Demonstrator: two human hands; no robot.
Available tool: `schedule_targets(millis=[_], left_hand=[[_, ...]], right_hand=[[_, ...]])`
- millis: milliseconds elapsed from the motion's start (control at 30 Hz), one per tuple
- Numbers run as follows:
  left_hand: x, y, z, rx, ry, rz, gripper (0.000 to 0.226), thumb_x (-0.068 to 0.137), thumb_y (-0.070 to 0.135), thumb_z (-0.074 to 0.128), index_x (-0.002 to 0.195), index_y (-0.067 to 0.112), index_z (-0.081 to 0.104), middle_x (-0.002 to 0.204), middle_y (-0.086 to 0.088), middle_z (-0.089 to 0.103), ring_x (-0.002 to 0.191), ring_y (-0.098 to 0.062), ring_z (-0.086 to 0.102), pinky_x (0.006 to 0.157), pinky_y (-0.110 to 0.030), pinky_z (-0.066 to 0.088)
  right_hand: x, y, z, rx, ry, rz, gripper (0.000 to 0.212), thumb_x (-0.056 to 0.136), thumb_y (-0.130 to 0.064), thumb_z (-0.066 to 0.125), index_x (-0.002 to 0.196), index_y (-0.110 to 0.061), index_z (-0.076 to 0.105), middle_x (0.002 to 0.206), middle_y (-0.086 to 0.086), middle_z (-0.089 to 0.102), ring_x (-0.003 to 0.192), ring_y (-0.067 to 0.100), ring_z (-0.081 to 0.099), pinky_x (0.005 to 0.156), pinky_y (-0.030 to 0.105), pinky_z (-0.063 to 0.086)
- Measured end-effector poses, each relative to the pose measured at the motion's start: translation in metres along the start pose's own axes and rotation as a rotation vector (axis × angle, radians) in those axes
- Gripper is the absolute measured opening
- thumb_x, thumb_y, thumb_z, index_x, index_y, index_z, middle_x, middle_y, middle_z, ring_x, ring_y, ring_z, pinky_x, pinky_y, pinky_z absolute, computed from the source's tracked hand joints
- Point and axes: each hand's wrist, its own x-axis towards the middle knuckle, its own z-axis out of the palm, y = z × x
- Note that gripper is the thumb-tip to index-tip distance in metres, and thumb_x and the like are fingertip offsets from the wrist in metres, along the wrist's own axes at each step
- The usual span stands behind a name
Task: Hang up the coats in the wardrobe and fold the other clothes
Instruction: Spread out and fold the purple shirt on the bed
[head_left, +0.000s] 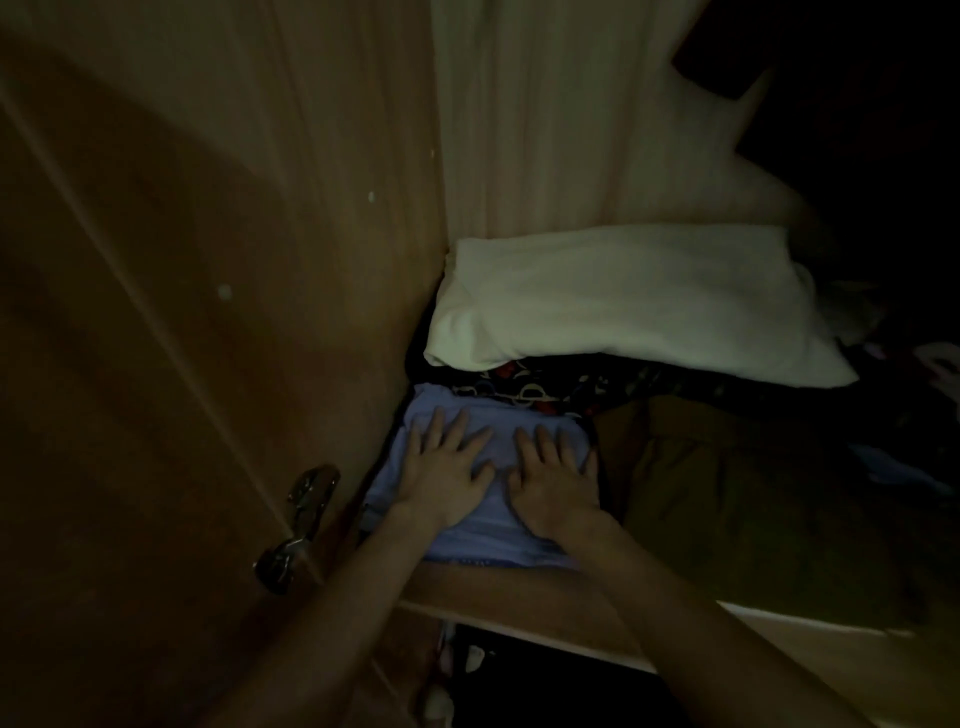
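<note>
Both hands, left (441, 470) and right (553, 480), flat on folded lilac garment (483, 540)

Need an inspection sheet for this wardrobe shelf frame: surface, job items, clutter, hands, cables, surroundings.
Surface: wooden wardrobe shelf, dimly lit.
Job's things: folded light blue garment at the shelf's front left; white folded cloth behind it; olive garment to the right.
Clutter: dark patterned fabric under the white cloth.
Hands: left hand and right hand press flat on the blue garment, fingers spread.
Cables: nothing seen.
Surroundings: open wardrobe door with metal hinge.
</note>
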Motion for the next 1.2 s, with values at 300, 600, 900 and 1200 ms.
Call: schedule_targets(millis=[300, 600, 900, 1200], left_hand=[[-0.036, 0.072, -0.080, 0.027, 0.279, 0.133, 0.064, 0.095, 0.056, 0.018, 0.154, 0.032, 0.017, 0.163, 0.001, -0.009, 0.149, -0.024, -0.016, 0.120, -0.050, -0.003], [-0.107, 0.166, -0.118, 0.037, 0.243, 0.220, 0.064, 0.099, 0.056, 0.022, 0.156, 0.030, 0.008, 0.163, 0.001, -0.010, 0.149, -0.018, -0.013, 0.119, -0.051, -0.004], [-0.208, 0.268, -0.082, -0.013, 0.361, 0.402, 0.070, 0.094, 0.052, 0.033, 0.154, 0.018, 0.024, 0.163, -0.006, 0.012, 0.150, -0.022, 0.013, 0.117, -0.053, 0.016], [-0.295, 0.353, -0.099, -0.041, 0.291, 0.635, 0.076, 0.091, 0.058, 0.009, 0.156, 0.020, 0.013, 0.164, -0.004, 0.003, 0.151, -0.019, 0.001, 0.119, -0.050, 0.007]], right_hand=[[-0.088, 0.028, -0.088, -0.083, 0.367, -0.042, 0.065, 0.096, -0.041, 0.040, 0.154, -0.022, 0.016, 0.163, 0.007, -0.003, 0.149, 0.026, -0.004, 0.120, 0.047, 0.001], [-0.194, 0.095, -0.097, -0.057, 0.404, 0.105, 0.070, 0.096, -0.051, 0.036, 0.155, -0.024, 0.008, 0.163, 0.005, -0.001, 0.149, 0.026, -0.002, 0.120, 0.048, 0.003], [-0.353, 0.168, -0.049, -0.018, 0.443, 0.314, 0.075, 0.091, -0.066, 0.017, 0.154, -0.027, 0.006, 0.163, 0.002, -0.001, 0.149, 0.025, -0.002, 0.119, 0.050, 0.002], [-0.496, 0.194, -0.044, -0.099, 0.543, 0.568, 0.076, 0.091, -0.065, 0.018, 0.155, -0.023, 0.012, 0.162, 0.007, 0.009, 0.148, 0.029, 0.009, 0.119, 0.051, 0.006]])
